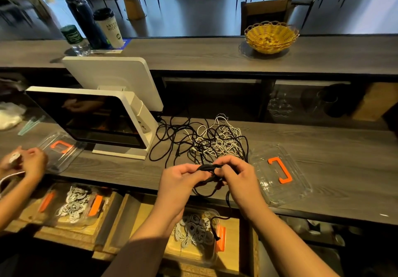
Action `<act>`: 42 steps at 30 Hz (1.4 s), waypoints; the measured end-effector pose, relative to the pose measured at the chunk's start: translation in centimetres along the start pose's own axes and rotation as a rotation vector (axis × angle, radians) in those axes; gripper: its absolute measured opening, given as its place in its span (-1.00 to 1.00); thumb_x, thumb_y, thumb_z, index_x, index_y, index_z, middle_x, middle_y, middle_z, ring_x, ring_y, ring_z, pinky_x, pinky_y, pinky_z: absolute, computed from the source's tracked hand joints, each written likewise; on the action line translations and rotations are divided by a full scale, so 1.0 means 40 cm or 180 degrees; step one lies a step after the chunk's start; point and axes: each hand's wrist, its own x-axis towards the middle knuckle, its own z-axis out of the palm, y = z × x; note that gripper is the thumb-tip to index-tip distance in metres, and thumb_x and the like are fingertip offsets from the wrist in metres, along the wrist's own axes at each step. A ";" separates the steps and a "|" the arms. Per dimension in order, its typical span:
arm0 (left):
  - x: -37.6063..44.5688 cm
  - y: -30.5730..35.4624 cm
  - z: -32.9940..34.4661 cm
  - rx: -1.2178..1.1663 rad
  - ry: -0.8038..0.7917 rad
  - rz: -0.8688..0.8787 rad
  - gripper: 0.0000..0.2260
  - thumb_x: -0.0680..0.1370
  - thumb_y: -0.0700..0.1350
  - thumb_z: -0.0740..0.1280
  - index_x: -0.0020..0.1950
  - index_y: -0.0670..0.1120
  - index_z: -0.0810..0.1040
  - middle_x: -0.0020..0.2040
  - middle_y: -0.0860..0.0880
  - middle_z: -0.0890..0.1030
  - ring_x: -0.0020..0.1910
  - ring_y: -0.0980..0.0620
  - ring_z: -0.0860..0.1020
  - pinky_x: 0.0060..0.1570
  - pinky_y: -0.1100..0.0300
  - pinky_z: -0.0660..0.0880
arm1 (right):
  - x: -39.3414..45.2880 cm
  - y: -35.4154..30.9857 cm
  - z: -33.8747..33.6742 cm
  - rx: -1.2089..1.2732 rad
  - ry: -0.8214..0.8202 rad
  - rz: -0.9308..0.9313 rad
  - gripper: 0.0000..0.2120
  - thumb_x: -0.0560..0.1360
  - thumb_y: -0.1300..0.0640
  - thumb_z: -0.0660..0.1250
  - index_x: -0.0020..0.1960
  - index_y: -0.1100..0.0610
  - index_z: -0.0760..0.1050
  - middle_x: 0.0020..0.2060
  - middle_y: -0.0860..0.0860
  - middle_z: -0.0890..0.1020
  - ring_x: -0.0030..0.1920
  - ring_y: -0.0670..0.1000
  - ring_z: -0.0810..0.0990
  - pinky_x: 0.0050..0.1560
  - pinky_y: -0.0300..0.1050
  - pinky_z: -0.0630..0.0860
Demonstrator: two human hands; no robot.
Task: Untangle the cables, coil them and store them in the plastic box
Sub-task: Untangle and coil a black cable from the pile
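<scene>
Low centre of frame, both hands pinch a small black cable coil (207, 169), left hand (183, 179) steadying, right hand (234, 174) seemingly wrapping the tail, above the plastic box (215, 253) (open, part-filled) below the bench (323, 147), tangled cables (206, 141) behind.

Second person's hands (23, 162) cut off at left edge.

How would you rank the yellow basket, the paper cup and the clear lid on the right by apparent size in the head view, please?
1. Clear lid, largest, though it lies nearest the camera.
2. Yellow basket.
3. Paper cup, smallest; it stands about as far back as the basket.
</scene>
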 end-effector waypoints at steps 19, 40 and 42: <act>0.058 0.011 0.014 -0.0403 0.0117 -0.0330 -0.78 0.42 -0.37 0.50 0.04 -0.24 0.66 -0.14 -0.19 0.73 -0.17 -0.05 0.72 -0.23 0.31 0.59 | 0.049 -0.011 0.008 -0.0141 0.0312 0.0315 -0.74 0.53 0.34 0.23 -0.21 0.22 0.67 -0.49 -0.02 0.55 -0.49 -0.14 0.43 -0.47 -0.28 0.35; 0.062 -0.030 -0.016 -0.1747 -0.0791 -0.0846 -0.75 0.38 -0.31 0.39 0.04 -0.36 0.56 -0.06 -0.29 0.68 -0.15 -0.08 0.70 -0.21 0.16 0.67 | 0.062 -0.015 -0.011 -0.0085 -0.0058 0.0811 -0.85 0.52 0.29 0.28 -0.13 0.33 0.60 -0.36 0.05 0.61 -0.50 -0.09 0.47 -0.47 -0.29 0.38; 0.057 -0.035 -0.013 -0.1884 -0.0760 -0.0865 -0.65 0.34 -0.25 0.53 0.05 -0.35 0.55 -0.06 -0.29 0.67 -0.15 -0.10 0.70 -0.24 0.16 0.67 | 0.050 -0.018 -0.003 -0.0192 0.0207 0.0480 -0.85 0.51 0.26 0.36 -0.24 0.22 0.57 -0.39 0.05 0.58 -0.50 -0.07 0.50 -0.50 -0.27 0.40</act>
